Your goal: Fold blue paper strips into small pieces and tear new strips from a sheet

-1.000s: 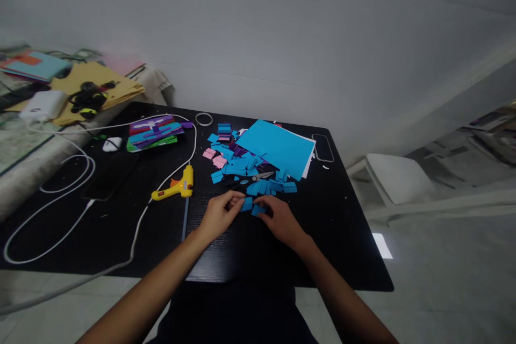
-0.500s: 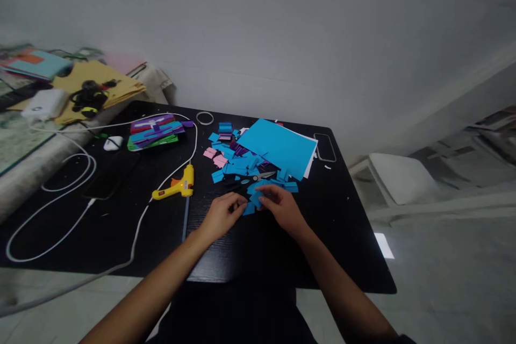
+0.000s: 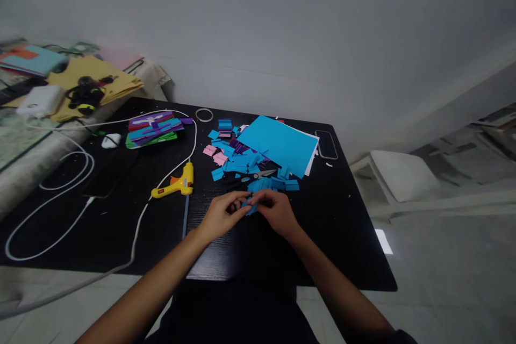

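A plain grey wall point(image 3: 258, 37) rises in front of you, behind the black tabletop point(image 3: 322, 242), whose grained surface carries a pale sheen near your edge. To your right, a white seat point(image 3: 399, 176) is beside it, above a greyish tiled floor point(image 3: 451, 274) with one bright patch point(image 3: 384, 241); your light is dim.

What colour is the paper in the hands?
The paper is blue, best in the head view.

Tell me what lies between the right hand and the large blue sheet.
In the head view, small blue paper pieces lie between the right hand and the large blue sheet, along with the scissors' blades.
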`<control>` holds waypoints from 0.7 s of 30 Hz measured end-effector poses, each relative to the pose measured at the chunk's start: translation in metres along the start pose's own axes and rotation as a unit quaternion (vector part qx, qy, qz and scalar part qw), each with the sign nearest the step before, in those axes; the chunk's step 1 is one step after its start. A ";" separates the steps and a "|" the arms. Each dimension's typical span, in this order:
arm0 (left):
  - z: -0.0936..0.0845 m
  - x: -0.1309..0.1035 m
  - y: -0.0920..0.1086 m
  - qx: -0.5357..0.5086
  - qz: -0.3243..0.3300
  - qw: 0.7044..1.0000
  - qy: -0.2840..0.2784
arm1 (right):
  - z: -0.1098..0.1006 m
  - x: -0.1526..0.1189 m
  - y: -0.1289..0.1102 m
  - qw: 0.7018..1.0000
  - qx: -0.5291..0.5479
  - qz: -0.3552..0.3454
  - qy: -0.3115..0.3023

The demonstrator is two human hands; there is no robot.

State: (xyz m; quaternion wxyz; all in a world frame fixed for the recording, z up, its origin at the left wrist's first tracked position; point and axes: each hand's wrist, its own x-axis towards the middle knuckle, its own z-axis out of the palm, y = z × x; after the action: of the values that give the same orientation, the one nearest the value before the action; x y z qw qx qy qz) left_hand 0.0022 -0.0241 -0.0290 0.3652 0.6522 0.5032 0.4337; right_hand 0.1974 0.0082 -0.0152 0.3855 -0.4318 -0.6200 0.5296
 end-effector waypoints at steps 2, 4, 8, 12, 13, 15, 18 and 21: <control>0.001 0.001 -0.002 -0.027 -0.013 0.999 0.023 | -0.001 0.000 0.000 1.000 -0.019 -0.006 -0.014; 0.002 0.003 -0.003 -0.048 -0.025 0.997 0.047 | -0.004 0.000 -0.002 0.998 -0.049 -0.030 -0.019; 0.002 0.005 -0.003 -0.060 -0.041 0.995 0.072 | -0.009 -0.001 -0.002 0.987 -0.147 -0.060 -0.016; 0.001 0.004 -0.002 -0.078 -0.053 0.991 0.095 | -0.002 0.000 0.003 0.970 -0.231 -0.063 -0.048; 0.000 0.004 -0.002 -0.088 -0.058 0.989 0.104 | 0.001 0.001 0.003 0.964 -0.251 -0.072 -0.052; -0.002 0.003 -0.002 -0.114 -0.070 0.983 0.124 | 0.009 0.004 0.003 0.950 -0.292 -0.087 -0.065; -0.006 0.004 -0.003 -0.153 -0.081 0.973 0.150 | 0.020 0.010 0.001 0.929 -0.344 -0.086 -0.101; -0.008 0.006 -0.003 -0.184 -0.088 0.965 0.162 | 0.027 0.015 0.000 0.922 -0.358 -0.086 -0.118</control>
State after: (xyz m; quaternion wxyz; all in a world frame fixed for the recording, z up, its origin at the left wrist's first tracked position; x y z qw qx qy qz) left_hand -0.0059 -0.0175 -0.0276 0.4292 0.4480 0.5221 0.5853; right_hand 0.1668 0.0134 -0.0186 0.1730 -0.4207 -0.8440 0.2842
